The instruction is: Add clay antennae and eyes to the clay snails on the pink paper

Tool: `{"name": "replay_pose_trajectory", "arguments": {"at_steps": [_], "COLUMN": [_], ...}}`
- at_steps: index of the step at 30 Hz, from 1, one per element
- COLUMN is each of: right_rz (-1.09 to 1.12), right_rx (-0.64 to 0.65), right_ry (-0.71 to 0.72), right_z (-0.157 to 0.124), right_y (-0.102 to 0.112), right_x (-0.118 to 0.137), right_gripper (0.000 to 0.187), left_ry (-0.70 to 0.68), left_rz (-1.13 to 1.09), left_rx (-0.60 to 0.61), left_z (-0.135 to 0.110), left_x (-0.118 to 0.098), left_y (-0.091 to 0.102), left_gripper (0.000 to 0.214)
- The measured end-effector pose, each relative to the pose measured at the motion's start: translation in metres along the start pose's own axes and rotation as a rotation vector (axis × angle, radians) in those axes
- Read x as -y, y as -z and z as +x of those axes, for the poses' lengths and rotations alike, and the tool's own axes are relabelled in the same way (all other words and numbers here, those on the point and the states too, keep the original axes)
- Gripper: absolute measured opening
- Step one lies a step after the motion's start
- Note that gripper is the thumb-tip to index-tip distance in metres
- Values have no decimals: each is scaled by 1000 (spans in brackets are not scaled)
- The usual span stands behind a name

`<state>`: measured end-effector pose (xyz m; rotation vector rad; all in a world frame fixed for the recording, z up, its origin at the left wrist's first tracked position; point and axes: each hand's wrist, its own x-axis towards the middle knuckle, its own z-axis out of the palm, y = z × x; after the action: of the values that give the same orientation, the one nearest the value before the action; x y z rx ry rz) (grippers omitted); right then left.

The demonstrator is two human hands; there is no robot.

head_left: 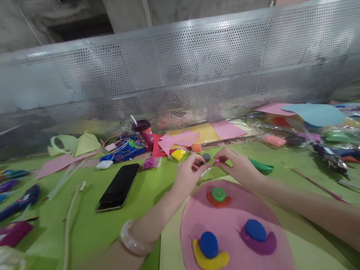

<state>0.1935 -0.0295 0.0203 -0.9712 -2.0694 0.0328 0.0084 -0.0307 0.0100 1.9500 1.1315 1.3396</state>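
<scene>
My left hand (190,171) and my right hand (237,164) meet above the far edge of a pink paper oval (240,247). Both pinch a small pink bit of clay (216,160) between their fingertips. On the oval lie three clay snails: one orange with a green cap (218,195), one yellow with a blue cap (209,250), one purple with a blue cap (257,234). A pale bangle (131,240) is on my left wrist.
A black phone (119,186) lies left on the green table cover (90,227). Coloured paper sheets (199,135), a cup with a straw (144,134), clay lumps, pens and a white cable (69,228) are scattered around. A perforated metal screen (193,66) stands behind.
</scene>
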Motion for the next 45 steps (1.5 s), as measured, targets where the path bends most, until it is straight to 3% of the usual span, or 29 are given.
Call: {"name": "replay_pose_trajectory", "arguments": {"at_steps": [4,8,11,15,19,22,25,31,34,37,39,42,43,45], "right_rz": [-24,-95,-111,-105,-99,-135,-190,-183,-188,-222,-272,-419,-560,-643], "right_rx": [116,181,231,308,310,328,348,317,289,169,44,-204,-215,-177], "right_ry": [98,75,69,105,104,128,152,91,66,-35,-131,-331,-458,-563], "right_z": [2,2,1,1,2,3,4,1,1,12,24,36,36,28], "right_y": [-4,-7,-8,-8,-8,-6,-3,-6,-7,7,27,66,78,95], "right_x": [-8,-14,-15,-15,-17,-16,-14,-11,-6,-8,-22,-63,-80,-111], "right_gripper": [15,19,18,19,22,21,20,21,14,16,17,24,24,22], "left_ry": [-116,-273,-272,-235,-187,-181,-210,-252,-252,-241,-217,-195,-194,-195], "left_rz": [133,535,740,704,573,516,531,539,586,652,663,633,632,634], "left_rx": [110,275,287,268,249,253,279,268,281,269,260,256,255,253], "left_z": [1,0,0,2,4,5,5,4,3,2,1,0,-1,-2], "left_x": [4,8,10,16,22,25,25,22,21,20,20,19,18,16], "left_y": [0,2,3,3,0,0,1,3,4,4,4,3,2,1], "left_gripper": [11,14,13,11,22,17,9,13,14,15,13,24,26,28]}}
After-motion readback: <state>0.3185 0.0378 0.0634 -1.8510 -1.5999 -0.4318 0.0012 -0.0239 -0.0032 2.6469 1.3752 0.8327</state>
